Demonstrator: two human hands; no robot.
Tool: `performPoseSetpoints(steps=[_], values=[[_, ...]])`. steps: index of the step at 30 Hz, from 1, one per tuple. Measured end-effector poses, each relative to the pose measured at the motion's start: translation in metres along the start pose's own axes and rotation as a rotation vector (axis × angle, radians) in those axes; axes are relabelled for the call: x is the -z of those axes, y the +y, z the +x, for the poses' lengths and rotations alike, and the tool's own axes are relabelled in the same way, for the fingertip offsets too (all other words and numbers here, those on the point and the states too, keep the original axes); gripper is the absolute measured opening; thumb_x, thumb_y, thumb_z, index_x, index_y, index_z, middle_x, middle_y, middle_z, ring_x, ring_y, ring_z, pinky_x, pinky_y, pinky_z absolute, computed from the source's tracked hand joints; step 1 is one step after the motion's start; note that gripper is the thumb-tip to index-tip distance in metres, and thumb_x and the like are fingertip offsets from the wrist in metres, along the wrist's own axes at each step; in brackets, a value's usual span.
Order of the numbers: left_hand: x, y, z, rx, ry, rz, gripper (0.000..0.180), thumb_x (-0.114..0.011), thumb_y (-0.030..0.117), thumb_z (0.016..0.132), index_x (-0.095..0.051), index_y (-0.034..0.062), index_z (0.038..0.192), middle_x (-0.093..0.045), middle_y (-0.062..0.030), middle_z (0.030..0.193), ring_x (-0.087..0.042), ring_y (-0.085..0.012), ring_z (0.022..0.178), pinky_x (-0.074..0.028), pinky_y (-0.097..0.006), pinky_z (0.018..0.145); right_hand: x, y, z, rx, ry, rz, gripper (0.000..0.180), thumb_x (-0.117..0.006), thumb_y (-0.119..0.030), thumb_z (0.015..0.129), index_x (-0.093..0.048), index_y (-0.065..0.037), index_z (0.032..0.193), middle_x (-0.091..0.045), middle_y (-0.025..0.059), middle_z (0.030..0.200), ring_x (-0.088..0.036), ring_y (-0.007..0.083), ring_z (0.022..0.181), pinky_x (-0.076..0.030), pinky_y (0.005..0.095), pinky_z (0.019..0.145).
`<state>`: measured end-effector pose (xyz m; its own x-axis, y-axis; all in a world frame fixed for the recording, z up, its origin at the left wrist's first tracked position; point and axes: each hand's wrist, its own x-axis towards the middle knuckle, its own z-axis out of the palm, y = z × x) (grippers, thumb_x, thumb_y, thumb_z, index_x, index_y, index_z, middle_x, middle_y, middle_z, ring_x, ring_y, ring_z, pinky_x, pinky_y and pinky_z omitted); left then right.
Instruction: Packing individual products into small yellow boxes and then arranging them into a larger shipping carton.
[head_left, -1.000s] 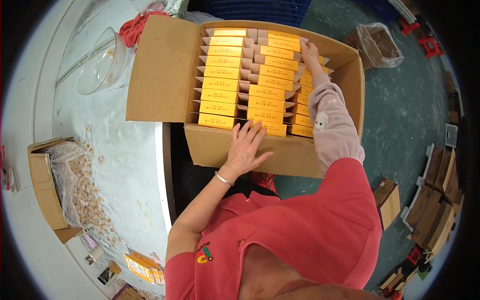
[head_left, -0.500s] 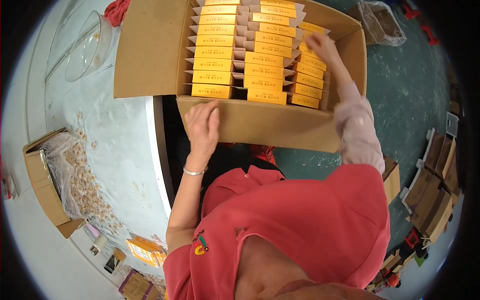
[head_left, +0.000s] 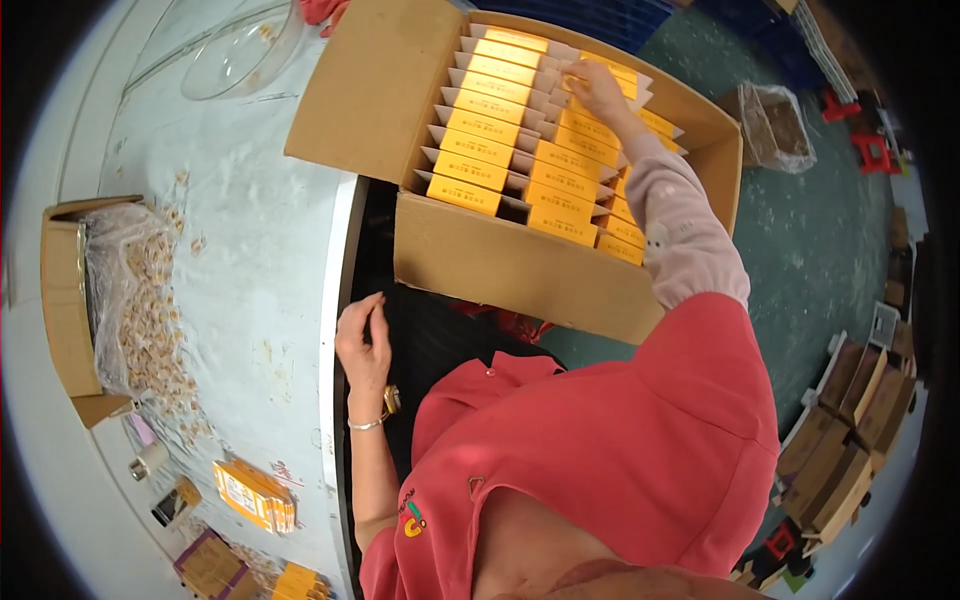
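A large cardboard carton [head_left: 500, 255] holds columns of upright yellow boxes [head_left: 477, 147], their pale end flaps standing up between them. My right hand [head_left: 598, 92] reaches over the far part of the middle column. Its fingers stretch left, and the fingertips touch the box tops or flaps there; no box is lifted in it. Near the white table's edge, my left hand [head_left: 364, 345] hovers in front of the carton with thumb and fingers loosely apart, holding nothing. A bracelet and a gold-coloured watch [head_left: 391, 401] are on that wrist.
The carton's flap [head_left: 375, 85] lies over the white table [head_left: 265, 290]. Also on the table are a clear bowl [head_left: 243, 55], a lined carton [head_left: 75, 300] spilling small wrapped pieces, and a stack of flat yellow packages [head_left: 253, 495]. A plastic-lined carton [head_left: 775, 125] stands on the green floor.
My right hand has moved from the right column to the middle column's far part. My left hand has left the carton's near edge and drawn back toward the table edge. The view has shifted.
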<state>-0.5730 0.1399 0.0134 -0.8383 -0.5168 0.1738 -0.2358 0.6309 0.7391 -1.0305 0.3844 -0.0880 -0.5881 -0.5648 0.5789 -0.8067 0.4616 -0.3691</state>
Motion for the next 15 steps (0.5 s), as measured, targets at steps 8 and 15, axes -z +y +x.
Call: performPoseSetpoints(steps=[8,15], values=[[0.032,-0.011,-0.043,0.25,0.128,-0.012,0.015,-0.051,0.003,0.09,-0.062,-0.0039,0.098,-0.065,-0.0108,0.086,-0.062,-0.0161,0.083,-0.048,-0.026,0.076,-0.015,-0.024,0.007,-0.088,-0.257,-0.339,0.019,-0.061,-0.014,0.076,-0.061,-0.008,0.093,-0.061,0.0127,0.09,-0.057,0.0329,0.082,-0.047,0.042,0.073],[0.038,0.002,-0.047,0.178,0.077,0.039,0.014,-0.053,0.004,0.09,-0.061,-0.0039,0.098,-0.065,-0.011,0.086,-0.063,-0.0165,0.081,-0.048,-0.026,0.075,0.002,0.026,-0.006,-0.285,0.173,-0.18,0.032,-0.058,-0.016,0.08,-0.058,-0.005,0.11,-0.06,0.0167,0.102,-0.059,0.0346,0.087,-0.049,0.0389,0.075]])
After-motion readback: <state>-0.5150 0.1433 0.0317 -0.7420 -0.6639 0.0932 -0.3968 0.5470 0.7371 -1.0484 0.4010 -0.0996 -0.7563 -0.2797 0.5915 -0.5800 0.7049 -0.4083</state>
